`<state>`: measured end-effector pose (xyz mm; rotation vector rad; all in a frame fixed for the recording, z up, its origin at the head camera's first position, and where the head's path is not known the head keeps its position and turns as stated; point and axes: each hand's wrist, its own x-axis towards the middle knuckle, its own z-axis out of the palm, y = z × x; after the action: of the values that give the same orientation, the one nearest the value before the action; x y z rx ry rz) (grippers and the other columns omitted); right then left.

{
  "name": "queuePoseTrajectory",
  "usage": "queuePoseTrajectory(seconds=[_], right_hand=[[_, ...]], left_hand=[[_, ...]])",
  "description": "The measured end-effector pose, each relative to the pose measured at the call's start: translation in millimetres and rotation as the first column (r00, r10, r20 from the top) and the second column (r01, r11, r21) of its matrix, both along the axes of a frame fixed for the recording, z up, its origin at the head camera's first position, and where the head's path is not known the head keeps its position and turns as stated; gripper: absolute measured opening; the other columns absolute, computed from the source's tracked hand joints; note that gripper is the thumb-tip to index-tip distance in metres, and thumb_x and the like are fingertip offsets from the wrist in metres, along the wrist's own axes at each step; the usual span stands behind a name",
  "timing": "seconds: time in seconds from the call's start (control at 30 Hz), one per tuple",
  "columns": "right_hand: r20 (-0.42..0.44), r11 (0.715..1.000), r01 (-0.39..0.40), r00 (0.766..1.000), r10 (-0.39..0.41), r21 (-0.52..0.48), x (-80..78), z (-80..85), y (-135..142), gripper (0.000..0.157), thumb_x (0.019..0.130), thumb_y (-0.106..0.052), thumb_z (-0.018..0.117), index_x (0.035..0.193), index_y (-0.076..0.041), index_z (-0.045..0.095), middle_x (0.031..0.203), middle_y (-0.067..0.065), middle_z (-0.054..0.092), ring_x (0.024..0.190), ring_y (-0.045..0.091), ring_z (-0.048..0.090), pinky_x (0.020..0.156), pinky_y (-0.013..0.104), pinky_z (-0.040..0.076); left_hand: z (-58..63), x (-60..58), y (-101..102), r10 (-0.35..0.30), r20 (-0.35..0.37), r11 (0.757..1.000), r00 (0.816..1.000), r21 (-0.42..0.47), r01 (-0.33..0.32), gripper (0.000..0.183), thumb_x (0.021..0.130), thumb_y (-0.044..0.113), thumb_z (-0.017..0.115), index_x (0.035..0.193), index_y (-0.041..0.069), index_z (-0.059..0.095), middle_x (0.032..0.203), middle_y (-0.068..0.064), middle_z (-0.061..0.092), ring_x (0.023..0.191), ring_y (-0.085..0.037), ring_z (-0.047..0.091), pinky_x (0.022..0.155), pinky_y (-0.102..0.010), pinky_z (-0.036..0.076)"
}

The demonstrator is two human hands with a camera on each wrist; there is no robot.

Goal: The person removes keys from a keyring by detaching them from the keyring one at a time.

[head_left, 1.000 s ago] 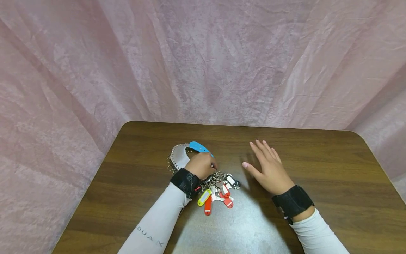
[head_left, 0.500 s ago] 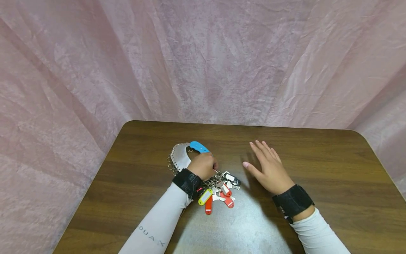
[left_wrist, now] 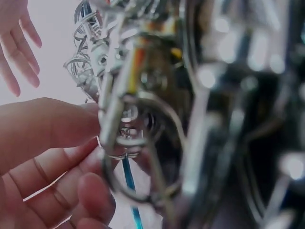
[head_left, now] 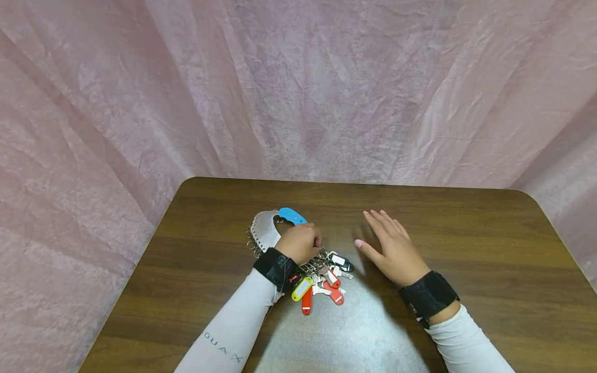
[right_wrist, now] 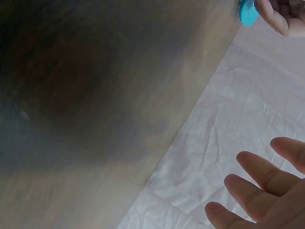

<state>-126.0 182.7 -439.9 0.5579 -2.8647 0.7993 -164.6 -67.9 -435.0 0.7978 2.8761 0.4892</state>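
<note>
A curved silver metal plate [head_left: 265,230] with a blue handle [head_left: 293,215] lies on the table, small rings hanging along its holed edge. My left hand [head_left: 300,243] is over its near right side, pinching a key ring between thumb and fingers; in the left wrist view the thumb and fingertips meet at the metal rings [left_wrist: 128,114]. Just below the hand are bunched keys [head_left: 321,289] with a yellow tag [head_left: 301,289], red tags [head_left: 306,301] and a black tag [head_left: 342,261]. My right hand [head_left: 396,254] hovers to the right, fingers straight, holding nothing.
The brown wooden table [head_left: 489,248] has rounded far corners and reflects light near its front. A pink curtain [head_left: 326,93] hangs right behind the far edge. Both wrists wear black straps [head_left: 430,295] over white sleeves.
My left hand has shifted slightly to the right and turned a little at the rings. The right hand has moved slightly left. The keys have barely shifted.
</note>
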Motion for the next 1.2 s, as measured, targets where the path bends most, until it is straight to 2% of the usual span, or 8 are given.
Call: queuePoseTrajectory(seconds=[0.17, 0.27, 0.37, 0.43, 0.7, 0.97, 1.07, 1.2], right_hand=[[-0.008, 1.000, -0.007, 1.000, 0.007, 0.004, 0.2, -1.5, -0.9, 0.071, 0.098, -0.040, 0.062, 0.155, -0.006, 0.038, 0.156, 0.023, 0.042, 0.149, 0.045, 0.030, 0.120, 0.062, 0.022], [-0.011, 1.000, -0.014, 1.000, 0.014, -0.001, 0.8, -1.4, -1.7, 0.071, 0.098, -0.039, 0.063, 0.154, -0.005, 0.038, 0.154, 0.024, 0.043, 0.148, 0.046, 0.032, 0.119, 0.062, 0.023], [-0.010, 1.000, -0.019, 1.000, 0.019, 0.003, 1.2, -1.6, -2.1, 0.070, 0.098, -0.038, 0.064, 0.154, -0.004, 0.038, 0.154, 0.023, 0.044, 0.147, 0.046, 0.033, 0.119, 0.062, 0.024], [-0.005, 1.000, -0.022, 1.000, 0.022, 0.006, 1.5, -1.7, -2.4, 0.070, 0.098, -0.038, 0.064, 0.154, -0.004, 0.038, 0.154, 0.023, 0.044, 0.148, 0.045, 0.032, 0.119, 0.062, 0.023], [-0.029, 0.999, -0.038, 0.999, 0.038, 0.012, 0.8, -5.0, -4.4, 0.067, 0.097, -0.035, 0.065, 0.152, -0.003, 0.041, 0.151, 0.023, 0.048, 0.145, 0.046, 0.037, 0.117, 0.062, 0.028], [-0.032, 0.999, -0.042, 0.999, 0.043, 0.012, 2.2, -7.6, -6.6, 0.066, 0.097, -0.035, 0.065, 0.151, -0.005, 0.043, 0.150, 0.020, 0.050, 0.144, 0.045, 0.039, 0.116, 0.063, 0.030], [-0.019, 0.999, -0.043, 0.999, 0.044, 0.019, 2.6, -8.0, -7.5, 0.066, 0.097, -0.035, 0.065, 0.152, -0.006, 0.043, 0.149, 0.021, 0.051, 0.144, 0.044, 0.039, 0.116, 0.063, 0.030], [0.000, 0.999, -0.044, 0.999, 0.044, 0.027, 2.7, -8.8, -8.6, 0.065, 0.098, -0.036, 0.065, 0.152, -0.007, 0.043, 0.149, 0.021, 0.051, 0.144, 0.044, 0.040, 0.115, 0.064, 0.030]], left_hand=[[-1.8, -1.6, 1.2, 0.011, 0.010, 1.000, 1.000, 0.010, -0.012, 0.014, 0.081, 0.006, 0.073, 0.076, 0.014, 0.062, 0.079, 0.000, 0.063, 0.074, -0.016, 0.056, 0.068, -0.031, 0.046], [-3.9, -2.3, 2.4, 0.008, 0.007, 1.000, 1.000, 0.003, -0.008, 0.008, 0.082, 0.006, 0.072, 0.088, 0.012, 0.070, 0.088, -0.003, 0.071, 0.085, -0.020, 0.065, 0.076, -0.035, 0.052], [-5.8, -2.6, 3.3, 0.001, 0.001, 1.000, 1.000, -0.017, -0.001, 0.013, 0.086, 0.008, 0.070, 0.097, 0.011, 0.075, 0.098, -0.005, 0.075, 0.099, -0.023, 0.069, 0.085, -0.038, 0.055], [-6.4, -2.6, 3.4, -0.006, -0.003, 1.000, 1.000, -0.026, 0.006, 0.014, 0.087, 0.008, 0.068, 0.098, 0.011, 0.077, 0.101, -0.005, 0.075, 0.102, -0.023, 0.069, 0.087, -0.038, 0.055], [-4.2, -3.2, 1.1, -0.019, -0.001, 1.000, 1.000, -0.003, 0.019, 0.004, 0.085, 0.010, 0.072, 0.087, 0.012, 0.071, 0.090, -0.003, 0.067, 0.084, -0.018, 0.062, 0.078, -0.034, 0.053], [-4.3, -4.6, 1.1, -0.001, 0.021, 1.000, 1.000, 0.012, 0.000, 0.014, 0.085, 0.012, 0.074, 0.078, 0.016, 0.063, 0.076, 0.003, 0.062, 0.070, -0.012, 0.053, 0.066, -0.028, 0.045], [-5.3, -5.2, 1.5, 0.005, 0.033, 1.000, 0.999, 0.018, -0.005, 0.010, 0.087, 0.012, 0.072, 0.081, 0.015, 0.064, 0.075, 0.003, 0.062, 0.068, -0.012, 0.053, 0.064, -0.028, 0.044], [-7.7, -5.5, 1.9, -0.016, 0.017, 1.000, 1.000, 0.016, 0.016, 0.002, 0.092, 0.015, 0.070, 0.093, 0.014, 0.072, 0.085, 0.001, 0.070, 0.077, -0.014, 0.064, 0.071, -0.031, 0.051]])
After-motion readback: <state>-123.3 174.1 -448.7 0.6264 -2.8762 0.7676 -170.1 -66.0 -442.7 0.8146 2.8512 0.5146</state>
